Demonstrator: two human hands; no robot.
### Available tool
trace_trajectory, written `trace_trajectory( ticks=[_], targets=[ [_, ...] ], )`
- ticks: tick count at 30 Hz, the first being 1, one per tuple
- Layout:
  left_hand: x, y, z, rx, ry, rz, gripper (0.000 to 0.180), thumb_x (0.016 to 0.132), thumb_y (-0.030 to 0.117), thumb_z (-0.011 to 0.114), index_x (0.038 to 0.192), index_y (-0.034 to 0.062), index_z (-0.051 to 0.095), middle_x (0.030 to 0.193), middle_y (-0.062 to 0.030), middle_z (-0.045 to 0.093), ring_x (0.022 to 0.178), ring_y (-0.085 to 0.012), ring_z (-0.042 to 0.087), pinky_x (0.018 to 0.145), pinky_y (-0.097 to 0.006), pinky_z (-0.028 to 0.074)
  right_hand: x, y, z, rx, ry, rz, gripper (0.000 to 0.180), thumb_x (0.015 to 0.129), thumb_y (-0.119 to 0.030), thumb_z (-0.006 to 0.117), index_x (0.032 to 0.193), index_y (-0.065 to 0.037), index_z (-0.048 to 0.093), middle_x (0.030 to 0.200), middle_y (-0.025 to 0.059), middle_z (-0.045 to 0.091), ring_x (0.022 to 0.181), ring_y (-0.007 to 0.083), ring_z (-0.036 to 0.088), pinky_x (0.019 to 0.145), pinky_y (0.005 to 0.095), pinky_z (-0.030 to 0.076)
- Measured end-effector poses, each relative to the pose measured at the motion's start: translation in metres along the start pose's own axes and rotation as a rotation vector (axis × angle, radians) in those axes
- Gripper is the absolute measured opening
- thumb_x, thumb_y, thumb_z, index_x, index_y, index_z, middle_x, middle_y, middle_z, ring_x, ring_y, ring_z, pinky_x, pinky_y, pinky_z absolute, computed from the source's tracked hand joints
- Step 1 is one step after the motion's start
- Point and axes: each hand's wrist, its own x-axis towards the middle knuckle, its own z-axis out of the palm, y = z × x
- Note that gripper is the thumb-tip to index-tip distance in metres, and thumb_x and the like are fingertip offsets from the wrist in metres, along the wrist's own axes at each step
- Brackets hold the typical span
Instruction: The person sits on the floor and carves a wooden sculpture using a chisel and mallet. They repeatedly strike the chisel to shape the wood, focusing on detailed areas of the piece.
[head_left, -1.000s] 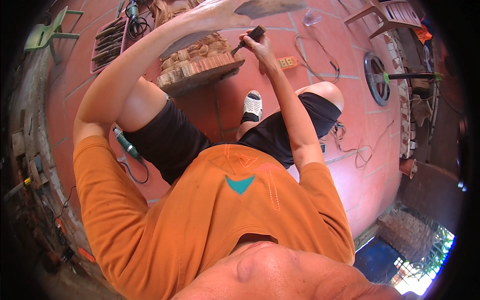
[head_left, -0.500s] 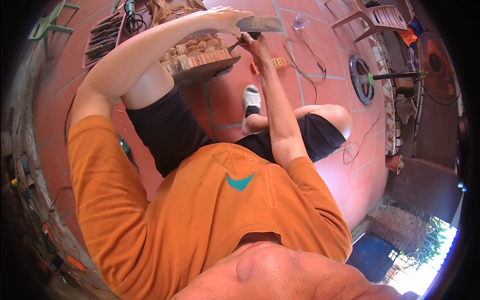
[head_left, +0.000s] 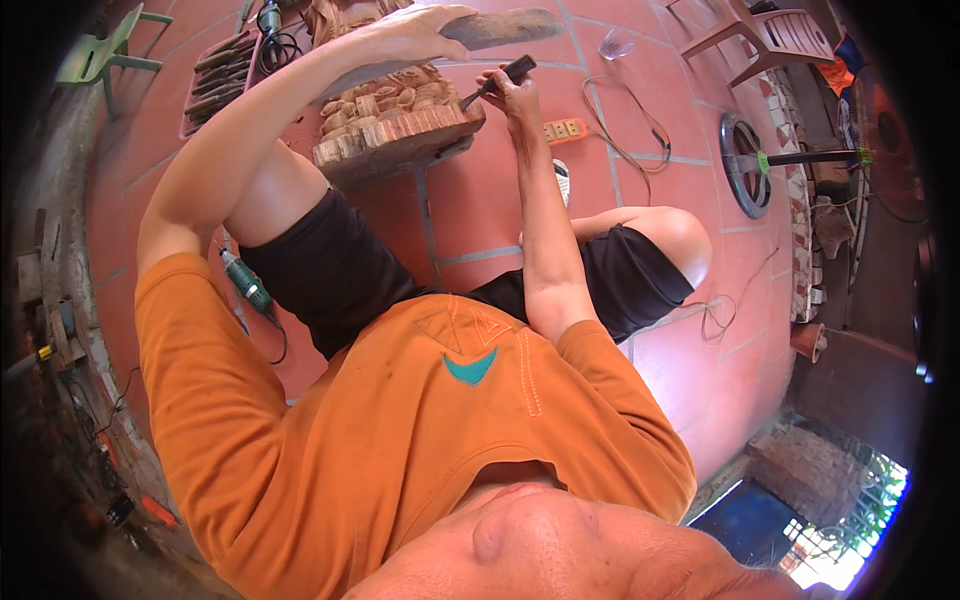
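My left hand (head_left: 415, 30) is shut on a flat wooden mallet (head_left: 505, 25), raised over the work at the top of the view. Just below it, my right hand (head_left: 512, 92) grips a dark-handled chisel (head_left: 495, 85). The chisel's tip touches the right side of a carved wooden block (head_left: 400, 125). That block rests against my left knee on the red tiled floor (head_left: 480, 200). I sit with my legs spread, wearing an orange shirt and black shorts.
A green rotary tool (head_left: 245, 285) with its cord lies by my left thigh. A tray of chisels (head_left: 215, 75) sits at the top left, a power strip (head_left: 565, 130) and cables right of the block. A floor fan (head_left: 745, 165) and wooden chair (head_left: 770, 30) stand at the right.
The view has shifted slightly with my head. The mallet dipped toward the chisel handle and sits just above it again. My right hand stays at the block with the chisel.
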Motion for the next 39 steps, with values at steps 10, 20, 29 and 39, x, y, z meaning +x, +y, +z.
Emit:
trace_trajectory(
  ticks=[10,20,29,39],
  targets=[
    [-0.012,0.007,-0.010,-0.061,0.003,0.003,0.069,0.086,0.029,0.068,0.145,0.0010,0.046,0.130,-0.0258,0.062,0.121,-0.0323,0.060,0.102,-0.040,0.046,0.002,0.010,-0.008,0.108,0.037,0.005,0.026,0.099,-0.009,0.061,0.118,0.001,0.048,0.104,0.0193,0.069,0.092,0.0314,0.073,0.079,0.0428,0.065],
    [-0.013,0.008,-0.011,-0.066,-0.045,0.020,0.071,0.086,0.032,0.069,0.145,0.0008,0.045,0.131,-0.0259,0.061,0.121,-0.0332,0.060,0.103,-0.042,0.046,-0.031,-0.008,-0.003,-0.028,0.069,-0.069,0.027,0.098,-0.006,0.061,0.118,0.003,0.047,0.101,0.0172,0.067,0.091,0.0283,0.072,0.082,0.0381,0.063],
    [-0.008,0.000,-0.002,-0.040,0.062,0.073,0.077,0.086,0.033,0.069,0.149,-0.0005,0.040,0.135,-0.0278,0.059,0.125,-0.0348,0.059,0.107,-0.041,0.045,-0.036,-0.006,0.011,0.002,0.040,-0.102,0.025,0.098,-0.008,0.062,0.117,0.001,0.048,0.103,0.0159,0.067,0.093,0.0277,0.071,0.084,0.0375,0.062],
    [-0.010,0.002,-0.001,-0.056,0.038,0.109,0.075,0.086,0.031,0.068,0.149,0.0001,0.040,0.134,-0.0264,0.060,0.124,-0.0342,0.060,0.106,-0.041,0.046,-0.033,-0.007,0.006,0.026,0.070,-0.109,0.024,0.098,-0.007,0.062,0.117,0.000,0.049,0.103,0.0161,0.068,0.094,0.0279,0.072,0.085,0.0380,0.062]
  ],
)
